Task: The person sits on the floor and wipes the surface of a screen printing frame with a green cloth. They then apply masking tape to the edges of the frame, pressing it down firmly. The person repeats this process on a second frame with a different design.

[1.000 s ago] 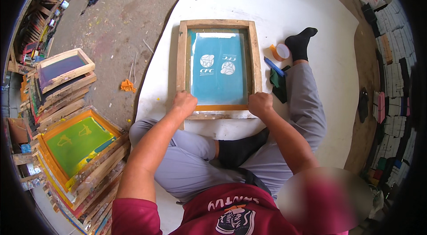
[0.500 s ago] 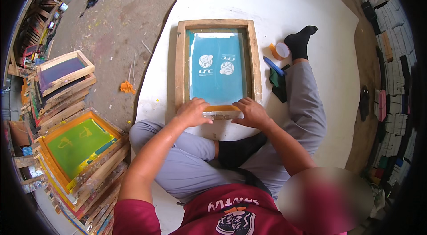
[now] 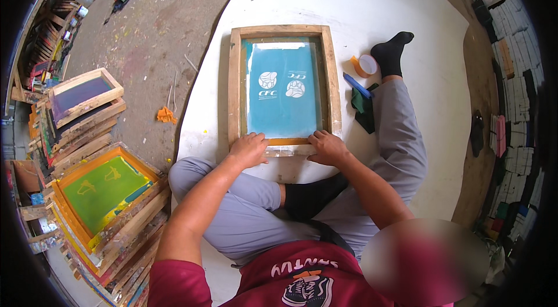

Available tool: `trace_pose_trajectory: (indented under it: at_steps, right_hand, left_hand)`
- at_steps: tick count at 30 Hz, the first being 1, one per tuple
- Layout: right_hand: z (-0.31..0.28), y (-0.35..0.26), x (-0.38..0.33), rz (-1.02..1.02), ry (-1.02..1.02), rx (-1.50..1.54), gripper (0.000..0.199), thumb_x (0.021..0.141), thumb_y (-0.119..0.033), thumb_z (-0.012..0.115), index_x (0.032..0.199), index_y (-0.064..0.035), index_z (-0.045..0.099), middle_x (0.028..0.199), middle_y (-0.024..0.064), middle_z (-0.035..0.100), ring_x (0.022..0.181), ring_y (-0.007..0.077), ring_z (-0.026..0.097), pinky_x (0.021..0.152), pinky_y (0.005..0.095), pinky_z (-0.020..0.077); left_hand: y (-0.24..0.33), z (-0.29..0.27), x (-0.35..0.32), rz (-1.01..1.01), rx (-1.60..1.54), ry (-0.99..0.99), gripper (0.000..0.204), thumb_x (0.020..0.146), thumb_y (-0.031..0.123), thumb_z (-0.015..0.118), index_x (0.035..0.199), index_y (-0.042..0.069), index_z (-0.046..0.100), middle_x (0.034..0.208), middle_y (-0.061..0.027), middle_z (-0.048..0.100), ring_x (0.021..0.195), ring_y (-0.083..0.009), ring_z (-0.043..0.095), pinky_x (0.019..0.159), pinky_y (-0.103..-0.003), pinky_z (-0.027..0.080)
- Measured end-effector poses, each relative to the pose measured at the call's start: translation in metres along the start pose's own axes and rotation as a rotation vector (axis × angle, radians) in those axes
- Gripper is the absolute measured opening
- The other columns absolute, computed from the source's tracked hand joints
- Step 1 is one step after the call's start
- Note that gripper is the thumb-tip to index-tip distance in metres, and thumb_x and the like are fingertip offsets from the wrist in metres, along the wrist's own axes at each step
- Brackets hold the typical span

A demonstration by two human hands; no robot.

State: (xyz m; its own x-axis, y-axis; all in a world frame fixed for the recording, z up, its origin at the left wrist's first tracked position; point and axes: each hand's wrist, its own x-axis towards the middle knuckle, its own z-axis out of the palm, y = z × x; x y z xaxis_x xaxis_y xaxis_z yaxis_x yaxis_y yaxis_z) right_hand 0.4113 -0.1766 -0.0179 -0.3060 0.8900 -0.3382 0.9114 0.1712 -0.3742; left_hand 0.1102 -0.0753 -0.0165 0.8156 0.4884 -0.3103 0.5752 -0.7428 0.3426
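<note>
A wooden screen-printing frame (image 3: pixel 235 86) lies flat in front of me, its mesh (image 3: pixel 282 115) coated teal with two pale designs, one of them upside down to the other. At the left end of the frame's near rail, my left hand (image 3: pixel 250 151) is closed, fingers curled over the wood. My right hand (image 3: pixel 327 148) grips the same rail near its right corner. Between the hands, the rail's orange-brown inner edge shows. Both thumbs are on the side toward me, and the frame's underside is hidden.
A white sheet (image 3: pixel 430 150) lies under the frame. Right of it are a tape roll (image 3: pixel 366 65), a blue tool (image 3: pixel 356 84) and a dark green cloth (image 3: pixel 363 110). Stacked screens (image 3: pixel 139 214) stand at my left. Crumpled orange material (image 3: pixel 166 115) lies on the floor.
My fingers have drawn in from a looser spread and now curl more closely over the near rail. The frame has barely shifted.
</note>
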Motion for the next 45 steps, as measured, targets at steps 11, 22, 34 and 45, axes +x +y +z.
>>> trace_pose_trajectory:
  at_steps: [11,22,34,45]
  right_hand:
    - [-0.003,-0.009,0.003,0.101,-0.032,-0.026,0.05,0.078,-0.03,0.082,0.117,-0.0029,0.066,0.115,0.0147,0.068,0.117,0.0351,0.065,0.098,0.0453,0.0576]
    - [0.017,-0.041,0.029,0.025,0.064,0.016,0.056,0.072,-0.035,0.088,0.115,-0.0074,0.067,0.112,0.0119,0.068,0.112,0.0334,0.065,0.093,0.0477,0.0569]
    - [0.018,-0.079,0.07,-0.036,-0.007,0.126,0.048,0.074,-0.036,0.083,0.113,-0.01,0.069,0.112,0.0083,0.066,0.111,0.0292,0.064,0.089,0.0451,0.0548]
    - [0.019,-0.083,0.075,-0.039,0.019,0.181,0.051,0.074,-0.038,0.086,0.115,-0.0133,0.07,0.112,0.0063,0.065,0.11,0.029,0.064,0.091,0.0454,0.0542]
  left_hand:
    - [0.0,-0.018,-0.003,-0.032,0.089,-0.083,0.047,0.075,0.039,0.091,0.103,0.005,0.075,0.101,-0.0115,0.072,0.104,-0.0312,0.072,0.088,-0.045,0.061]
    - [-0.011,0.005,-0.02,-0.045,0.023,0.075,0.041,0.075,0.036,0.09,0.103,0.008,0.077,0.111,-0.0068,0.068,0.118,-0.026,0.06,0.119,-0.047,0.037]
    - [-0.032,-0.038,-0.027,-0.073,0.094,-0.048,0.029,0.079,0.035,0.086,0.097,0.013,0.084,0.129,-0.0057,0.067,0.141,-0.0262,0.047,0.129,-0.068,0.006]
    - [-0.052,-0.057,-0.02,-0.001,0.116,-0.145,0.017,0.088,0.028,0.077,0.093,0.013,0.085,0.134,-0.0056,0.066,0.148,-0.0266,0.041,0.131,-0.066,0.007]
